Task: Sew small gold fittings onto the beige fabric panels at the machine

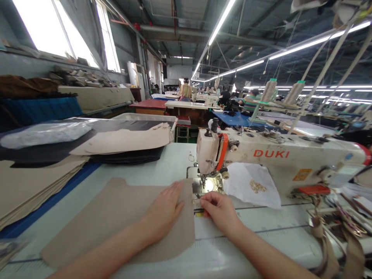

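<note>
A large taupe panel point(128, 217), cut from leather or fabric, lies flat on the pale sewing table. My left hand point(167, 207) rests on it with the fingers stretched out, near its right edge. Just beyond that edge, my right hand point(219, 211) is closed in a pinch, thumb against forefinger. Something small and pale shows at its fingertips, too small to name. Both hands are in front of the needle area of a white sewing machine point(244, 151), whose lit needle plate point(209, 185) is just behind my right fingers.
A white cloth point(250, 182) with small gold-coloured pieces point(257, 186) lies against the machine. Stacked beige panels point(124, 140) and a plastic-wrapped bundle point(46, 133) are at the left. Straps point(322, 248) hang at the right. Thread cones point(267, 91) stand behind; people work farther back.
</note>
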Available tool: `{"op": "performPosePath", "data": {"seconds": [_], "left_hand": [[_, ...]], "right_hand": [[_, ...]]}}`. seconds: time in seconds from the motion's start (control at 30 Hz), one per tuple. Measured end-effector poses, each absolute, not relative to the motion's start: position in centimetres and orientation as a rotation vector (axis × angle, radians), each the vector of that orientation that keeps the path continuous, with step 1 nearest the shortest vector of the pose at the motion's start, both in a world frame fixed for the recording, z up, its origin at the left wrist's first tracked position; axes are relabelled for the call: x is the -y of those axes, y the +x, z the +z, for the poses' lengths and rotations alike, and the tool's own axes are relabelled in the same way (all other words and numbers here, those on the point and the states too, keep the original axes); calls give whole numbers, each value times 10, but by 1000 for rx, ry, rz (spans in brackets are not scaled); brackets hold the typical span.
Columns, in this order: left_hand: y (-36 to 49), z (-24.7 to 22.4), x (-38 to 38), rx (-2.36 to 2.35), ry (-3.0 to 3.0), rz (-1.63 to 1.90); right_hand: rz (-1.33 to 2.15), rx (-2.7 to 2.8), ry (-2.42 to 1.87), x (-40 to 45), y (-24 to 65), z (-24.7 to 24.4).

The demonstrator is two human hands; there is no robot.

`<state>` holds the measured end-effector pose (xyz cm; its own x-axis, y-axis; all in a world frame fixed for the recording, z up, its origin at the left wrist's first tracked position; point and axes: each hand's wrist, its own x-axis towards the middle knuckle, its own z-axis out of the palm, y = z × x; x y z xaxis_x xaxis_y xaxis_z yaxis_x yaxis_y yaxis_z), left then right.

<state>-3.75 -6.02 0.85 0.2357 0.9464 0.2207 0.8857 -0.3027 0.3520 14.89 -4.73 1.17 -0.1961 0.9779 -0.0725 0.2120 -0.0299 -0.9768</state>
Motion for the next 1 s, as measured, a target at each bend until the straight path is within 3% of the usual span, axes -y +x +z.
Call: {"op": "performPosePath", "data": {"seconds": [0.3,0.63,1.0], "left_hand": [[-36,-15,87,-1781,2504,602],[-22,16,62,-1633,2459,780],[-24,2,45,-1486,2612,856]], "right_hand": [[1532,1468,-1434,18,122,21],[1596,1515,-1490,9,119,22],[1580,1633,-1538,5,122,26]]}}
